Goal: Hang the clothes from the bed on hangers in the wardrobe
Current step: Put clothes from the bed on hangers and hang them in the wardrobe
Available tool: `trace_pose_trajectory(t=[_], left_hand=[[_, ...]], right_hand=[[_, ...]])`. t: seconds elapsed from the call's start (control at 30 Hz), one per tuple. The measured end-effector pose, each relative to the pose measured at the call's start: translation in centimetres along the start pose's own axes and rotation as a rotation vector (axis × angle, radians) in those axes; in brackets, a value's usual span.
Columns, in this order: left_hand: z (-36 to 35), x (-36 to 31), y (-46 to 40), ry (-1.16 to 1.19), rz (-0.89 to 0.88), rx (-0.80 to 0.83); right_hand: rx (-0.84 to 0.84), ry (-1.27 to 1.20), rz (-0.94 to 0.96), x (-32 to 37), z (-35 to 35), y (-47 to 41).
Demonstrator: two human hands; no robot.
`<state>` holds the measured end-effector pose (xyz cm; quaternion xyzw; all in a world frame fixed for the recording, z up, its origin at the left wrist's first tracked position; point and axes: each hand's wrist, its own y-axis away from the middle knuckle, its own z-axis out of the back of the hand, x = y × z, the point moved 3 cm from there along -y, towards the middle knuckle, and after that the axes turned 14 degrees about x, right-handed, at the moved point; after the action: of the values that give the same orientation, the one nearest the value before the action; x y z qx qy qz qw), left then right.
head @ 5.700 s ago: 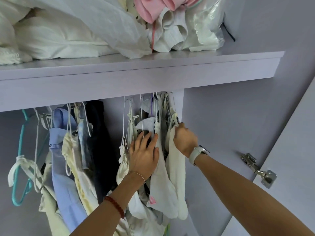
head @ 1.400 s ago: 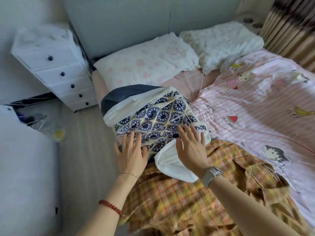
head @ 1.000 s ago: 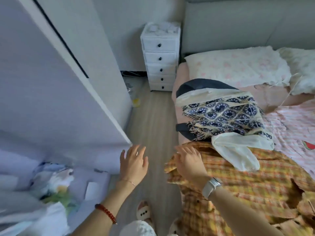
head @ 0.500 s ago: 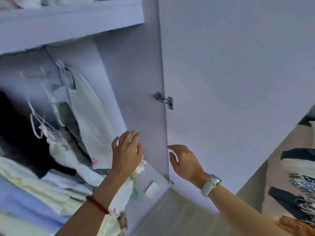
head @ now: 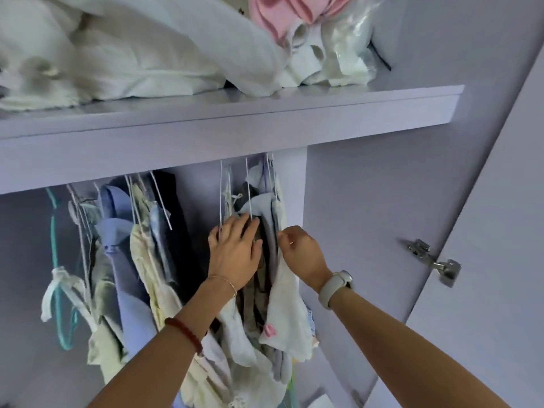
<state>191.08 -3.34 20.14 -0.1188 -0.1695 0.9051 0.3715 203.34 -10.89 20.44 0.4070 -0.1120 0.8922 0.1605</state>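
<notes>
I face the open wardrobe, with the bed out of view. My left hand [head: 235, 254] lies flat, fingers apart, on the right-hand bunch of hanging clothes, pressing on a dark garment [head: 263, 278]. My right hand [head: 303, 254] is curled, pinching the upper edge of a white garment [head: 285, 319] that hangs at the far right of the rail. White wire hangers [head: 248, 184] rise from this bunch up behind the shelf. The rail itself is hidden.
To the left hang a blue shirt [head: 123, 260], cream pieces, a black garment [head: 173, 219] and a teal hanger [head: 54, 248]. The shelf [head: 265, 119] above holds white bedding [head: 132, 54] and a pink item [head: 282, 13]. The open door [head: 485, 290] with its hinge [head: 435, 260] stands at right.
My view swung from the bed back past the door to the wardrobe. Both hands came away from the bed clothes holding nothing and now rest in the right-hand bunch of hanging garments.
</notes>
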Motion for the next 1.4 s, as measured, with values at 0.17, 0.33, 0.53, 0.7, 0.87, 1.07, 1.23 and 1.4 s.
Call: trace_pose_trajectory(t=[0.17,0.33,0.53,0.7,0.87,1.07,1.23,1.4], left_hand=[[-1.5,0.4,-0.5,-0.016,0.046,0.004],[-1.4,-0.7,-1.8,-0.109,-0.032,-0.010],[-3.9,-2.7,-3.8,-0.102,-0.152,0.147],[-4.9,-3.5,-4.2,-0.088,-0.114,0.177],[-5.6,-3.2,-4.2,-0.041,-0.091,0.168],[-5.6,-3.9,-4.4,-0.075,-0.057,0.189],[-4.1,-7.7,-3.2,-0.015,-0.142,0.014],[-5.8,-12.7,-2.2,0.416,-0.337,0.119]], right_hand=[[0.049,0.030,-0.095,-0.6,-0.4,-2.8],[-0.066,0.151,-0.109,-1.6,2.4,-4.4],[-0.018,0.351,-0.092,-1.7,5.0,-7.4],[-0.033,0.304,-0.065,-3.1,5.8,-8.9],[-0.204,0.193,0.017,-3.2,8.4,-8.5],[-0.194,0.243,0.077,-5.7,9.5,-3.9],[-0.145,0.231,0.036,-10.7,9.0,2.6],[-0.067,0.314,-0.081,-15.3,10.5,11.2]])
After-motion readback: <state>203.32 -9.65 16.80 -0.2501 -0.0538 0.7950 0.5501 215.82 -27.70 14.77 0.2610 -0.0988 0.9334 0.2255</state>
